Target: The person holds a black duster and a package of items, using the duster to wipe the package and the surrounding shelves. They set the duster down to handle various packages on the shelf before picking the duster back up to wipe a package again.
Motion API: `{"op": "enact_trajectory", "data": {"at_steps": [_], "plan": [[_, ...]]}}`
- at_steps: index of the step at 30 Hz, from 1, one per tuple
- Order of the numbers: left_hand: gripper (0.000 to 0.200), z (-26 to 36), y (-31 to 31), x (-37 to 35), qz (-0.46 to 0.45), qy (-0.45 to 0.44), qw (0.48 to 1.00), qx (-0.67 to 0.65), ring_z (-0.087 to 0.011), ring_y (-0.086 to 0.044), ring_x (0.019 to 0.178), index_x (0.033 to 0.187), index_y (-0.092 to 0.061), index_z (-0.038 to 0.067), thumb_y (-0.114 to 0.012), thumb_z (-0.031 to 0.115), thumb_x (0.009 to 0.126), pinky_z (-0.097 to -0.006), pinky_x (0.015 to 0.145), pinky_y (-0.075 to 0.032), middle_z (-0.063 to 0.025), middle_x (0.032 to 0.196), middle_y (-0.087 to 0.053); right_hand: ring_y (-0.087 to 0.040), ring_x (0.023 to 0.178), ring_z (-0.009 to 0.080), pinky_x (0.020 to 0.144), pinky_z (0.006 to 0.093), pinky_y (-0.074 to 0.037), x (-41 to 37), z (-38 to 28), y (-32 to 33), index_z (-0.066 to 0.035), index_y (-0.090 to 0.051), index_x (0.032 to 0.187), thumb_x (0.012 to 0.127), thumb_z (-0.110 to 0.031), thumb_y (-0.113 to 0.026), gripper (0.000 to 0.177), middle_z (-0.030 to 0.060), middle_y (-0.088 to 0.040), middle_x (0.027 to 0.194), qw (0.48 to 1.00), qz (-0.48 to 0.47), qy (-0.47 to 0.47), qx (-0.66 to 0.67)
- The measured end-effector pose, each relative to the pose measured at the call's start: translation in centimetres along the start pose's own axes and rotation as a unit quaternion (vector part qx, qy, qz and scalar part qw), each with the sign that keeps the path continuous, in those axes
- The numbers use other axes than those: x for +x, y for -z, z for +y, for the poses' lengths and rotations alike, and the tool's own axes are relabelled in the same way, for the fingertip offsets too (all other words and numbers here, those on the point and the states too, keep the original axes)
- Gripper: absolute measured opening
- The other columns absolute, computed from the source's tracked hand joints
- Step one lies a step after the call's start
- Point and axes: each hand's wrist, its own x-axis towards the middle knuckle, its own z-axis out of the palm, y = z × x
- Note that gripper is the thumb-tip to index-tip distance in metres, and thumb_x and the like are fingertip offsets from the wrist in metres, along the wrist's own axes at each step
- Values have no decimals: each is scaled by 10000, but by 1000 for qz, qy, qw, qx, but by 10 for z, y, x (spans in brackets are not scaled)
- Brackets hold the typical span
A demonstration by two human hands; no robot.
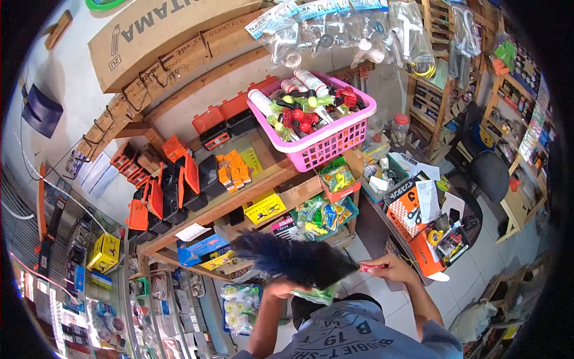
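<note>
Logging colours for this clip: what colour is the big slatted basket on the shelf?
The basket is pink, seen best in the head view.

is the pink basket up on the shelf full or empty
Full: red, green and white items are heaped up to the rim of the pink basket.

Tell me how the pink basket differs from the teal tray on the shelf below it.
The pink basket stands on the upper surface; the teal tray sits lower down. The basket has tall, pierced walls, while the tray looks shallower. The basket holds a heap of bottles and red and green pieces; the tray holds clear bags of green, yellow and blue items. Both are filled.
</note>
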Motion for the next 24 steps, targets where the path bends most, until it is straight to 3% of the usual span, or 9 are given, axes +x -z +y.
{"op": "enact_trajectory", "data": {"at_steps": [7, 11, 12, 13, 16, 18, 20, 22, 24], "plan": [[557, 82, 8, -25, 22, -14, 980, -199, -298, -634, 978, 1132, -597, -31, -702, -105, 591, -427, 896, -496, -131, 1047, -661, -571, 808, 54, 741, 211, -464, -20, 14, 17, -39, -614, 1203, 880, -131, -654, 339, 36, -697, 995, 999, 23, -25, -17], [633, -5, 13, -9, 125, 136, 976, -113, -291, -601, 1058, 1223, -552, -2, -703, -87, 614, -436, 961, -454, -135, 1143, -628, -571, 902, 63, 805, 222, -455, -8, 10, 0, -44, -588, 1236, 894, -145, -638, 360, 50, -682, 1067, 999, 11, -30, 1], [635, -12, -10, -6, 63, 33, 996, -45, -280, -536, 1152, 1252, -538, 19, -731, -39, 650, -423, 983, -430, -129, 1220, -588, -569, 964, 75, 851, 230, -446, -4, 12, -3, -49, -573, 1254, 907, -164, -625, 369, 62, -672, 1108, 1000, -2, -24, -3], [361, -13, -42, 3, 45, -55, 996, -62, -219, -600, 1013, 1084, -654, -11, -731, 114, 754, -358, 895, -473, -94, 1092, -651, -562, 968, 71, 856, 228, -444, -1, 15, -4, -48, -565, 1262, 908, -158, -622, 375, 69, -672, 1106, 999, -5, -25, -28], [399, -58, -35, 29, -119, -52, 982, 137, -217, -598, 1020, 1096, -649, -3, -749, 164, 748, -375, 919, -455, -92, 1099, -650, -563, 985, 72, 869, 227, -443, 4, 32, -9, -35, -559, 1263, 907, -146, -621, 378, 79, -671, 1106, 1000, 6, 7, -7], [332, -13, -62, 22, -33, 17, 995, 92, -217, -599, 1032, 1044, -676, 8, -718, 204, 778, -383, 925, -453, -102, 1068, -664, -571, 998, 79, 874, 229, -448, -3, 23, -9, -18, -556, 1260, 901, -132, -628, 383, 87, -667, 1113, 1000, 15, -4, 6], [228, -55, -5, 24, -143, -35, 989, 23, -213, -610, 1024, 974, -691, 0, -681, 137, 793, -364, 887, -477, -103, 1037, -674, -580, 987, 84, 867, 229, -452, -12, 25, -3, -11, -560, 1255, 897, -118, -632, 381, 74, -671, 1098, 999, 37, -16, -4], [183, 18, -20, 5, -82, -76, 990, 89, -216, -638, 962, 932, -696, -9, -643, 91, 789, -343, 851, -494, -118, 1008, -684, -574, 969, 73, 846, 222, -454, -23, 28, 6, -17, -562, 1256, 896, -111, -632, 379, 66, -674, 1089, 999, 34, -34, -12], [183, 13, 10, 2, 32, 72, 991, -108, -225, -659, 891, 895, -700, -21, -657, 47, 731, -341, 837, -499, -132, 961, -691, -568, 952, 62, 824, 215, -456, -29, 37, 14, -23, -565, 1257, 894, -104, -632, 378, 59, -676, 1079, 998, 30, -55, -19]]}}
